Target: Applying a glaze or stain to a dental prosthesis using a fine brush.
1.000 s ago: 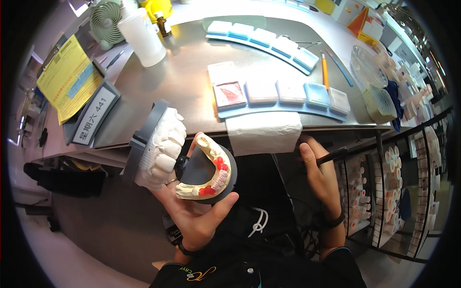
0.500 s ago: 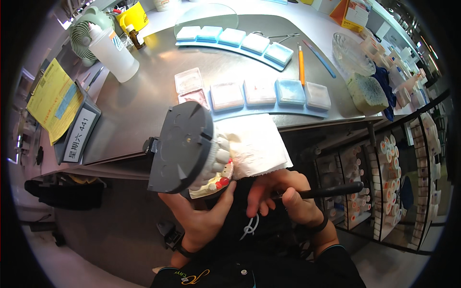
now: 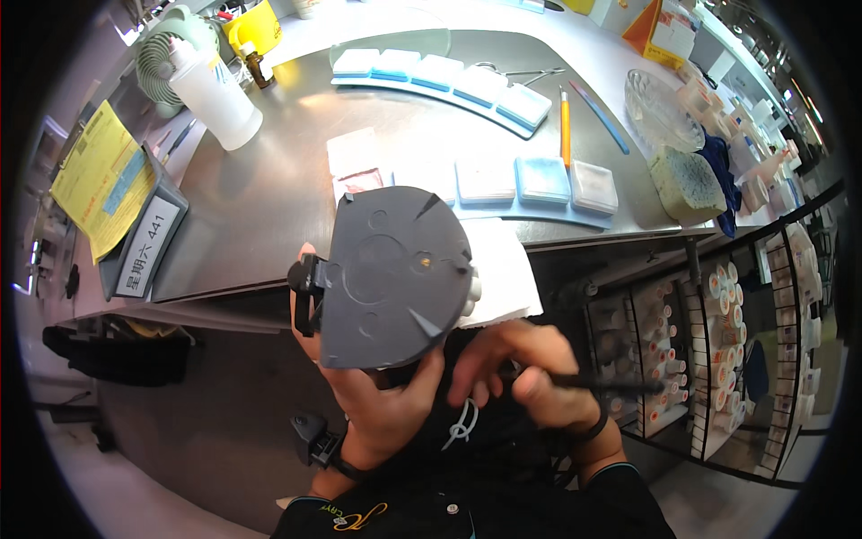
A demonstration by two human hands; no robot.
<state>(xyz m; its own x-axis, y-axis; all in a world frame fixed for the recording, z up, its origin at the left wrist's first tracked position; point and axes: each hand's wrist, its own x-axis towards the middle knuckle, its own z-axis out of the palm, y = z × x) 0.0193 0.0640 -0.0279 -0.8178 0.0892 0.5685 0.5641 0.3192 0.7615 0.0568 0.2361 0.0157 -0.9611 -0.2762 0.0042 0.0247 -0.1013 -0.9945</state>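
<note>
My left hand (image 3: pixel 382 404) is closed around a dental model (image 3: pixel 377 305) on a dark grey hinged articulator, held up near the table's front edge. Its flat, half-round base plate faces me, so only a few white teeth (image 3: pixel 473 292) peek out along the right side. To its right, my right hand (image 3: pixel 530 368) grips a slim black-handled tool (image 3: pixel 606 384), slightly smeared by motion; its working tip is hidden among the fingers. Behind the model a white paper tissue (image 3: pixel 507 278) juts past the table edge. What holds the tissue is hidden.
Curved blue trays with lidded square boxes (image 3: pixel 543 180) stand on the metal table (image 3: pixel 278 180). A white bottle (image 3: pixel 215 99), a green fan (image 3: pixel 166 58) and a clipboard with yellow paper (image 3: pixel 99 184) are at the left. At the right are a sponge (image 3: pixel 687 184) and racks of jars (image 3: pixel 723 350).
The articulator has turned, so its base plate faces me and the red and cream parts of the model are hidden. The right hand has shifted slightly, still with the black-handled tool.
</note>
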